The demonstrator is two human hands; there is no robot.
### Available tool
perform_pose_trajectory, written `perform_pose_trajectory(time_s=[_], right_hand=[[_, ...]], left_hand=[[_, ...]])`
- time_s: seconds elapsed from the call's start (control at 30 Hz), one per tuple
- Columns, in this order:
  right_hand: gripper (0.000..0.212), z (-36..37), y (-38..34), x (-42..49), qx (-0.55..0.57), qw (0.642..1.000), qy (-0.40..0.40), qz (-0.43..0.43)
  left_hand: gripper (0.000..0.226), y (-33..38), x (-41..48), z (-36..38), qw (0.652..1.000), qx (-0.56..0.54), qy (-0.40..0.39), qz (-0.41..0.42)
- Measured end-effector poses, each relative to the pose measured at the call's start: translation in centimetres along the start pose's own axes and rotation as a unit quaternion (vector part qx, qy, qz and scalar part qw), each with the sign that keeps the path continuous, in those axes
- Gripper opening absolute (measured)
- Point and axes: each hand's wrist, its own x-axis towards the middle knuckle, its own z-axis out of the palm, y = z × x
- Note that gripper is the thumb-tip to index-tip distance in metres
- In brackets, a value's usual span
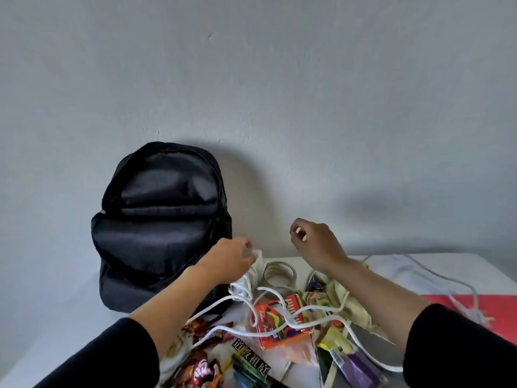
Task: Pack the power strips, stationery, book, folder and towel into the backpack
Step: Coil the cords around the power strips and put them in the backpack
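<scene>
The black backpack (159, 219) stands at the left against the wall, its main compartment unzipped and gaping. Just beside it, the left hand (232, 256) grips the end of a white power strip (258, 260), fingers curled round it, while its cord (209, 307) trails loose over the crayon box (279, 320) and the other stationery. The right hand (313, 242) hovers further right, fingers loosely curled, with nothing in it that I can see. The step in hand seems to be packing the first power strip. The next move likely calls for gathering the cord (it could drag small things along) before lifting the strip into the opening. The red folder (447, 306) waits at the far right.
</scene>
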Motion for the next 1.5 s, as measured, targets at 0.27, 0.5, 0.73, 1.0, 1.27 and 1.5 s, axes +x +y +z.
perform_pose_trajectory(time_s=[0.27, 0.5, 0.73, 1.0, 1.27, 1.5], right_hand=[[0.017, 5.3, 2.7, -2.0, -0.016, 0.991, -0.132, -0.023], [0.033, 7.8, 3.2, -1.8, -0.137, 0.960, -0.229, -0.089], [0.014, 8.7, 3.8, -1.0, -0.114, 0.959, -0.243, -0.089], [0.013, 7.2, 3.8, -0.3, 0.109, 0.956, -0.254, 0.104], [0.014, 6.5, 3.6, -0.5, 0.300, 0.903, -0.256, 0.169], [0.047, 3.5, 0.6, -0.7, 0.323, 0.910, -0.175, 0.194]], left_hand=[[0.045, -2.7, 0.1, 6.0, 0.992, 0.110, -0.019, -0.053], [0.085, -3.9, 2.6, 6.5, 0.983, 0.141, -0.068, -0.093], [0.084, -3.3, 4.1, 8.0, 0.962, 0.252, -0.048, -0.097], [0.067, -3.6, 4.2, 8.2, 0.960, 0.271, -0.020, -0.062], [0.050, -4.3, 2.8, 6.1, 0.997, 0.030, 0.023, -0.065], [0.045, -2.8, 0.8, 1.2, 0.919, -0.386, 0.061, -0.048]])
